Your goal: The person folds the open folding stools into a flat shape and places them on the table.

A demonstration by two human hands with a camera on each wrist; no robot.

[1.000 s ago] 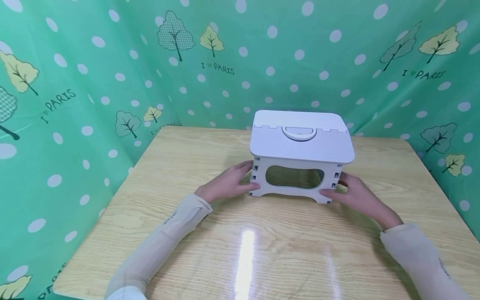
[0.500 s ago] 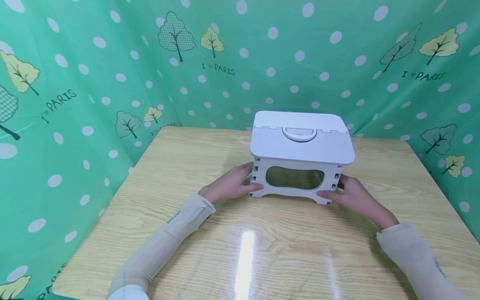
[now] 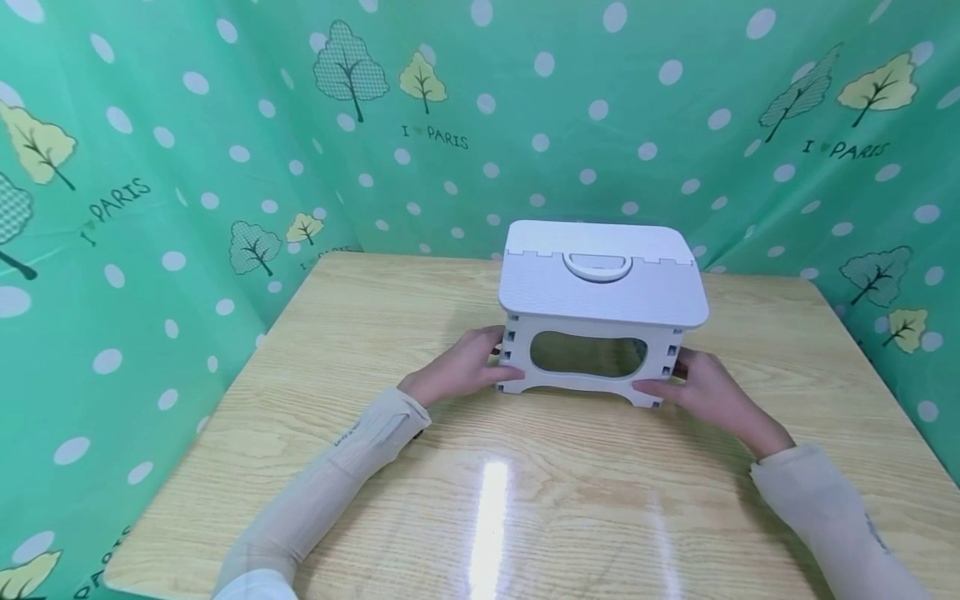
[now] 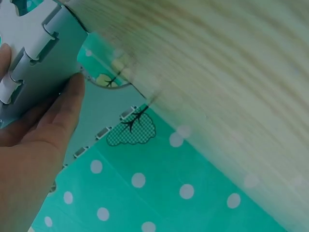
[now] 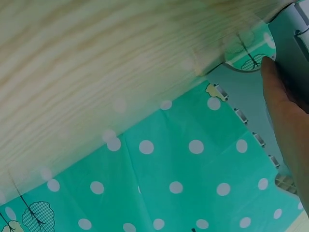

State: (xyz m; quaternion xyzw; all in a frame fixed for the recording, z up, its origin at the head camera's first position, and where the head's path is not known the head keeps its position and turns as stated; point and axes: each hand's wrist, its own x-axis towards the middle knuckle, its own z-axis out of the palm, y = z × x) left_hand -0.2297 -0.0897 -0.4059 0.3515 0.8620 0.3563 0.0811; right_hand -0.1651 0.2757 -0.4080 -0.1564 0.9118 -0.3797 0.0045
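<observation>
A white folding stool (image 3: 600,293) stands upright on its legs toward the far side of the table, handle slot on top and an oval opening in its front panel. My left hand (image 3: 467,367) holds its left leg end, the thumb across the front panel and the fingers at the side. At the opposite end my right hand (image 3: 708,390) grips the right leg in the same way, its fingers partly hidden behind. The left wrist view shows fingers of the left hand (image 4: 46,137) against the stool's side panel (image 4: 48,63). The right wrist view shows part of the right hand (image 5: 287,121) beside the stool (image 5: 246,94).
The stool stands on a glossy wood-grain table (image 3: 360,317), which carries a bright light reflection in front. A green dotted curtain (image 3: 480,108) with tree prints hangs close behind and along both sides.
Both thumbs have slid slightly inward on the front panel since a second ago, and the forearms have shifted a little with them. The stool stays in place.
</observation>
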